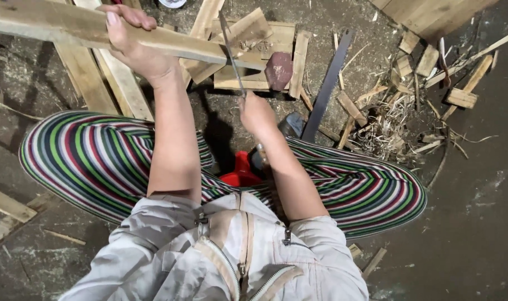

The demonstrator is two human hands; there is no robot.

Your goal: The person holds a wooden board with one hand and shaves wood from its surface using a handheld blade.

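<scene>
We look down on a seated person in striped trousers [98,159]. Our left hand [132,42] is wrapped around a long wooden plank [53,25], which stretches out past both sides of that hand. Our right hand [255,114] is closed around the handle of a thin saw [231,53], whose blade rises from the hand and crosses the plank near its end. Beyond the right hand lie wood scraps [387,122] and a dark flat bar [327,86].

We see a pale wood plank [154,39] held level across upper left; thin dark saw blade [230,53] upright at frame's top-ctr, crossing its right end.
</scene>
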